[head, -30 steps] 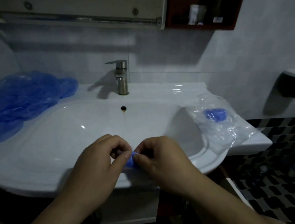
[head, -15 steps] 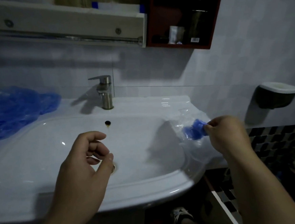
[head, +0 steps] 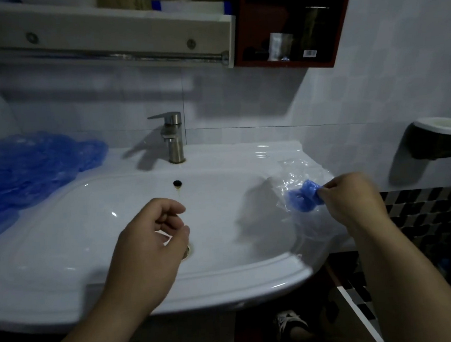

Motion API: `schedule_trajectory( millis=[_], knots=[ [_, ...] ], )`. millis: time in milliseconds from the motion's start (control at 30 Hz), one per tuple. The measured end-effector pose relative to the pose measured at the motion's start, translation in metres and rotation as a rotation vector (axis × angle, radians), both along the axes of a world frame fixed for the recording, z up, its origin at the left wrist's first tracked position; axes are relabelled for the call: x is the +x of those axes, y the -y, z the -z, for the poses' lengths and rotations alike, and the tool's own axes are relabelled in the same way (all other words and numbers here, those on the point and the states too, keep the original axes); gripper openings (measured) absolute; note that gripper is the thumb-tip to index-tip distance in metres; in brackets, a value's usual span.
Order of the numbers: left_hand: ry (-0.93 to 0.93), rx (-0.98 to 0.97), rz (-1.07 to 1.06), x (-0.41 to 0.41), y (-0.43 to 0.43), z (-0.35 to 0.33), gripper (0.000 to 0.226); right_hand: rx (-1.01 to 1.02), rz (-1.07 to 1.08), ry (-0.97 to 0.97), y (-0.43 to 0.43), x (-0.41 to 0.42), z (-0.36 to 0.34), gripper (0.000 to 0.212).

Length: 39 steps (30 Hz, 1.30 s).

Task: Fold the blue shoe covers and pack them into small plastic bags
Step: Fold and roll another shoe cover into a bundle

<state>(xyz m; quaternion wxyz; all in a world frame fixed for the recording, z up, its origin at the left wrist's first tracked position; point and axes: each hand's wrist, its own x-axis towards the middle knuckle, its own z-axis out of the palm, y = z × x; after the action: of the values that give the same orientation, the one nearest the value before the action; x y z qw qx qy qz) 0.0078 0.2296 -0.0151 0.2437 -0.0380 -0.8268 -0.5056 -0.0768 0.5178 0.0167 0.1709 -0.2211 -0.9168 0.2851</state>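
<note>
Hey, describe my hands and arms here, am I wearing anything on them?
Nothing worn shows: the left hand and right hand are bare, no gloves, rings or watch, and both forearms are uncovered to the frame edge, with no sleeves.

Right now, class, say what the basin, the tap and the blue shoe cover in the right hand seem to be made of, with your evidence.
Basin: probably glazed white ceramic; glossy, with sharp highlights. Tap: metal, likely brushed steel; dull grey sheen. Blue shoe cover, pinched by the right hand: thin plastic film; crumpled into soft folds.
</note>
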Motion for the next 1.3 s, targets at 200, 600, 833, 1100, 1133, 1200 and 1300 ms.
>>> schedule_trajectory(
  millis=[200,600,833,1100,1133,1200,1300],
  knots=[
    [0.109,-0.128,0.116,-0.039,-0.016,-0.024,0.013,-0.01,-0.004,0.026,0.001,-0.005,0.0,0.029],
    [0.52,-0.213,0.501,-0.098,-0.132,-0.038,0.064,0.032,-0.049,-0.118,0.002,0.009,0.004,0.021],
    [0.295,0.076,0.408,-0.083,-0.116,-0.049,0.053,-0.002,-0.206,-0.334,0.019,0.034,-0.011,0.012],
    [0.077,0.089,0.079,-0.037,-0.017,-0.037,0.016,-0.111,-0.67,-0.355,0.087,0.052,0.0,0.006],
    [0.046,0.066,0.02,-0.033,-0.005,-0.032,0.015,-0.126,-0.665,-0.389,0.09,0.052,0.0,0.006],
    [0.017,0.045,-0.037,-0.027,0.015,-0.021,0.016,-0.219,-0.643,-0.506,0.097,0.055,-0.003,0.009],
    [0.05,0.009,-0.022,-0.021,0.025,-0.012,0.019,-0.256,-0.646,-0.63,0.107,0.061,-0.006,0.011]
  ],
)
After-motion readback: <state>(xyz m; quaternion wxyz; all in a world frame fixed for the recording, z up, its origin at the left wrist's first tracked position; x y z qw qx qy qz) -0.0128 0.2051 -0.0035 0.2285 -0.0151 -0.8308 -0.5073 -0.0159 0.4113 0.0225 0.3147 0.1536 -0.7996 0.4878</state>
